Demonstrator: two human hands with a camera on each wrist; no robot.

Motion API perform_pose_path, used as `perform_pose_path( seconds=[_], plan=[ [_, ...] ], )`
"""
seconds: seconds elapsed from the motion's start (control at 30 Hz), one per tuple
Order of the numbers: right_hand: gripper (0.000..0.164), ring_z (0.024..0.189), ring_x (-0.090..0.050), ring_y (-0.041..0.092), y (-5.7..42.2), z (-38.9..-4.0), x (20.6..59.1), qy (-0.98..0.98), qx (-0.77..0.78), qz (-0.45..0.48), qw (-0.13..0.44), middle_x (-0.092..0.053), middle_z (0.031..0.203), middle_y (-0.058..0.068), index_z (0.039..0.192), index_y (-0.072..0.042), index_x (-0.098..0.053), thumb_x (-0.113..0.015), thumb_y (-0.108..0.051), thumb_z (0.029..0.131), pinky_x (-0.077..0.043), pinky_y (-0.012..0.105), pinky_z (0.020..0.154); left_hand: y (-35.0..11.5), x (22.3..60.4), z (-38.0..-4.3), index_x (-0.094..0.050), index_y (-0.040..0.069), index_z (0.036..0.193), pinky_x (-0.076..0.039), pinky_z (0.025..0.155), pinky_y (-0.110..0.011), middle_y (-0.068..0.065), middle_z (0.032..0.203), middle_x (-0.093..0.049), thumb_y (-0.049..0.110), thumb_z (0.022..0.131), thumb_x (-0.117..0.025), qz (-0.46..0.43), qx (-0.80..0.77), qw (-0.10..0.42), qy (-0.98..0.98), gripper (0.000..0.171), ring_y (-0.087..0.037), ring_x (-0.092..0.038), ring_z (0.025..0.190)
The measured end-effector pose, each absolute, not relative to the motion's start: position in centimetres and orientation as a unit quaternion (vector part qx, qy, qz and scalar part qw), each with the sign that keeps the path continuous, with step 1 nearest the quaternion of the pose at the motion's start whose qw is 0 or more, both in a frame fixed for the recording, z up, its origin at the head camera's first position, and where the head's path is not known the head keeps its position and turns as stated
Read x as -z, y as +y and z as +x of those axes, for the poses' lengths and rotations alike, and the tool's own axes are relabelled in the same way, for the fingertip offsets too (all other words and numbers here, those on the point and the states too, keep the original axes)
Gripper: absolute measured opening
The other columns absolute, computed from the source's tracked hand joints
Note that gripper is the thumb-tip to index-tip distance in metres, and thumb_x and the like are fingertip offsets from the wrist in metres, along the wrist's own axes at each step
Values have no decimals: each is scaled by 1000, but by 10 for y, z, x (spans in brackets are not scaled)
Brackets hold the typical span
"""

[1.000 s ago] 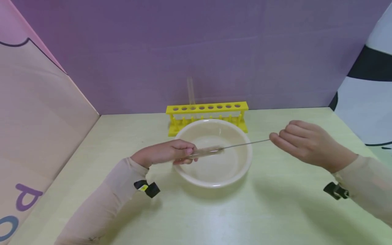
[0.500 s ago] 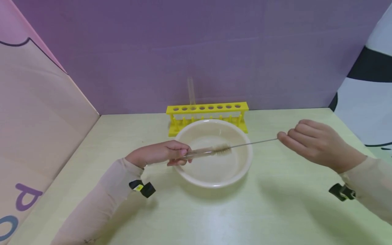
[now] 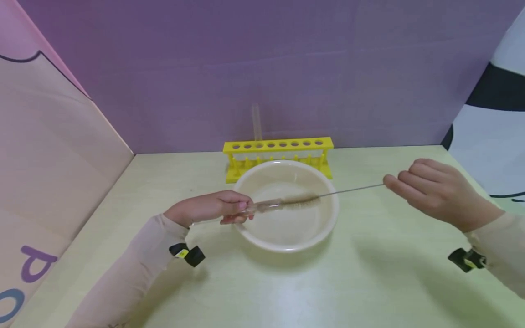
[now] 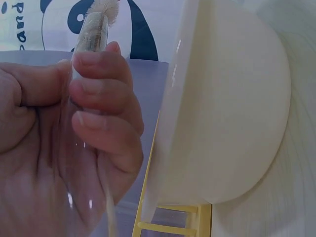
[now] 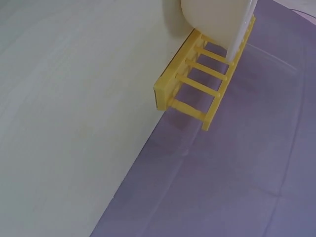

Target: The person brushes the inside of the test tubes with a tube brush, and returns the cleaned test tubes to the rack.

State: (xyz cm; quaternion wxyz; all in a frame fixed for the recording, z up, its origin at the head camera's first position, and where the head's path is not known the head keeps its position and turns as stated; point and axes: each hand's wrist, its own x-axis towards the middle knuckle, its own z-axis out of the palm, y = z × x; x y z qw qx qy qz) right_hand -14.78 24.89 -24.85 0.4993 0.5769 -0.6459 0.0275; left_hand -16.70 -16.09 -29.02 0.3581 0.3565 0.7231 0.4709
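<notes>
In the head view, my left hand grips a clear glass test tube lying nearly level over a cream basin. Its mouth points right. My right hand pinches the thin wire handle of a test tube brush. The tan bristles show largely outside the mouth, with their left end at the tube. In the left wrist view, fingers curl round the test tube, and bristles stick out past its rim. The right wrist view does not show the right hand.
Behind the basin stands a yellow test tube rack, partly hidden by it. Another clear test tube stands upright in the rack. A purple backdrop rises at the table's far edge, with printed panels at both sides.
My right hand has moved right, drawing the brush outward, so more bristles show beyond the tube's mouth. My left hand has shifted slightly left with the test tube.
</notes>
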Motion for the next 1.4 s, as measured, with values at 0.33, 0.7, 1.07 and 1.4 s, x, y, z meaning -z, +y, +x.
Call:
perform_pose_path(
  seconds=[0.33,0.7,1.07,1.4],
  plan=[
    [29,52,-38,24,268,-154,257,-659,-33,570,490,-54,62,12,96,4,-61,-32,9,93,-36,37,48,-162,290,-166,-51,-4,94,-37,68,-32,-3,71,-40,20,104,-32,353,-472,357,725,32,-14,-33,55],
    [32,49,-35,23,293,-155,256,-711,-39,513,480,-52,57,12,82,3,-62,-33,-3,96,-31,38,43,-180,296,-170,-53,-4,98,-36,65,-26,-3,69,-39,22,104,-31,377,-470,332,726,34,-16,-32,54],
    [35,52,-38,21,289,-158,265,-710,-14,546,445,-53,61,10,86,4,-62,-27,4,94,-35,35,45,-186,295,-169,-49,-6,95,-36,62,-26,-10,67,-36,19,104,-30,385,-482,316,721,32,-18,-34,56],
    [38,60,-46,23,283,-160,277,-716,17,574,396,-60,73,10,92,5,-64,-26,2,100,-41,35,53,-189,290,-167,-51,-1,112,-41,66,-28,-9,79,-45,24,102,-37,297,-497,286,764,30,-24,-43,72]
  ],
)
